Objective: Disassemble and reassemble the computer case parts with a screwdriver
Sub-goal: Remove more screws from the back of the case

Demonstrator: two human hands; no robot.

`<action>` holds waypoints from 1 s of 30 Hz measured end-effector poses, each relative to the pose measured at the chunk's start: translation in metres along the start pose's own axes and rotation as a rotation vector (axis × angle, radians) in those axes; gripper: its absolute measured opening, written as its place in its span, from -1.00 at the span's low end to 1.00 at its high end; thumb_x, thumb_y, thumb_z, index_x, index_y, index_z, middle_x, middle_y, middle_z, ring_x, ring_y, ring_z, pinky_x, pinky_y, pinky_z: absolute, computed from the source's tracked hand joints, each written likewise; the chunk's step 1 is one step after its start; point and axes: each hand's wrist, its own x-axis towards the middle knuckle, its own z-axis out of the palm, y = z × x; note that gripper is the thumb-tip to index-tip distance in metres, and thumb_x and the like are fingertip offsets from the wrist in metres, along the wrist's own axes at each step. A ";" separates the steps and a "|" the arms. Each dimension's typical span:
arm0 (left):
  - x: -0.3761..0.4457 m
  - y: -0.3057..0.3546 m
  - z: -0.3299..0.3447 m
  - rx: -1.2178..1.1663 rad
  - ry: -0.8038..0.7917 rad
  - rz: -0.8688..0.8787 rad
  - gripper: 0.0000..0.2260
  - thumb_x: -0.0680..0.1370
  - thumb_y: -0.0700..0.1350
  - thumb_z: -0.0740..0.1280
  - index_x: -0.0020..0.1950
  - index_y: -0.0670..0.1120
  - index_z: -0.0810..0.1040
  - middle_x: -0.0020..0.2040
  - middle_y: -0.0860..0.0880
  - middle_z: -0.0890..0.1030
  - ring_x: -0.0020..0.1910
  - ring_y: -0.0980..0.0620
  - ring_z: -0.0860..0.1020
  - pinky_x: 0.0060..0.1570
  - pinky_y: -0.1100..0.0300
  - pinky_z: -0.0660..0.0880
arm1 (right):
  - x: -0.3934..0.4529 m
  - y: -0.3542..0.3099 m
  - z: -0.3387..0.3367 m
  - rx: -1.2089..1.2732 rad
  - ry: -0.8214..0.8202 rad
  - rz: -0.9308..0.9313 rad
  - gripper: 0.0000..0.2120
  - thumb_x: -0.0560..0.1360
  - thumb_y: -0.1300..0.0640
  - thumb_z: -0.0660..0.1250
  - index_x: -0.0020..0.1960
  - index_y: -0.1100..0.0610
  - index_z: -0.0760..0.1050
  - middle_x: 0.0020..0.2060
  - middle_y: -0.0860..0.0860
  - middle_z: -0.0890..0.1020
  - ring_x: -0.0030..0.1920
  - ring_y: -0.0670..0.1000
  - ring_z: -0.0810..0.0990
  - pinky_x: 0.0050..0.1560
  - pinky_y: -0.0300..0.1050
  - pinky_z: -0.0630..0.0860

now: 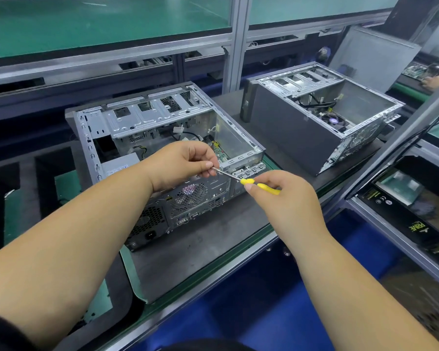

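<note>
Open computer case [162, 138] lay at centre on grey mat [213, 239]; yellow screwdriver [260, 185] hovered at its 4 o'clock corner, handle gripped by right hand [287, 201], tip pinched by left hand [185, 165]. Probably seating a screw on the tip; next, line up with rear bracket hole. "PRIME" read on box [416, 224] at 3 o'clock.

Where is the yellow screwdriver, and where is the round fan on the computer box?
yellow screwdriver [264, 187], head view, on its yellow handle.
round fan [189, 197], head view, on its grille at the near case's back panel.
</note>
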 end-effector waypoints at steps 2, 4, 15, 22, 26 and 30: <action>0.000 0.001 -0.002 0.002 0.019 0.022 -0.86 0.62 -0.25 0.29 -0.02 -0.07 0.62 -0.17 0.04 0.70 -0.17 0.18 0.62 -0.18 0.42 0.48 | 0.000 0.001 0.002 0.039 -0.023 0.021 -0.84 0.47 -0.18 0.41 -0.16 -0.11 0.63 -0.34 -0.21 0.57 -0.28 -0.15 0.50 -0.28 -0.12 0.44; 0.000 0.002 -0.003 -0.010 0.017 0.027 -0.86 0.62 -0.25 0.28 -0.01 -0.08 0.62 -0.17 0.04 0.70 -0.16 0.18 0.63 -0.20 0.45 0.46 | 0.000 0.001 0.004 0.055 -0.035 0.029 -0.81 0.48 -0.19 0.40 -0.16 -0.10 0.63 -0.37 -0.21 0.55 -0.31 -0.17 0.47 -0.32 -0.15 0.39; 0.002 -0.011 -0.012 -0.120 0.030 0.029 -0.72 0.66 0.06 0.13 0.24 0.05 0.55 0.17 0.07 0.64 0.22 0.07 0.57 0.25 0.12 0.44 | 0.000 0.005 0.012 0.079 -0.054 0.076 -0.80 0.48 -0.20 0.40 -0.17 -0.10 0.64 -0.39 -0.22 0.53 -0.32 -0.15 0.47 -0.30 -0.14 0.38; 0.027 -0.037 -0.027 0.591 0.167 -0.410 -0.79 0.66 0.02 0.16 0.14 -0.04 0.51 0.10 -0.08 0.61 0.02 -0.09 0.54 0.00 0.07 0.44 | -0.003 0.012 0.014 0.111 -0.040 0.132 -0.78 0.48 -0.20 0.40 -0.17 -0.08 0.63 -0.49 -0.22 0.46 -0.41 -0.19 0.41 -0.32 -0.16 0.31; 0.032 -0.035 -0.024 0.704 0.014 -0.440 -0.68 0.67 0.03 0.13 0.18 -0.14 0.56 0.07 -0.18 0.62 -0.05 -0.11 0.51 -0.11 0.11 0.35 | -0.004 0.015 0.012 0.119 -0.033 0.145 -0.79 0.48 -0.20 0.40 -0.18 -0.08 0.63 -0.48 -0.22 0.45 -0.42 -0.19 0.41 -0.33 -0.17 0.30; 0.031 -0.033 -0.025 0.676 0.073 -0.449 -0.71 0.66 0.02 0.18 0.14 -0.13 0.59 0.04 -0.16 0.64 0.03 -0.15 0.55 -0.08 0.10 0.39 | -0.005 0.019 0.010 0.113 -0.027 0.153 -0.78 0.48 -0.20 0.39 -0.17 -0.08 0.63 -0.47 -0.24 0.47 -0.40 -0.20 0.42 -0.32 -0.16 0.31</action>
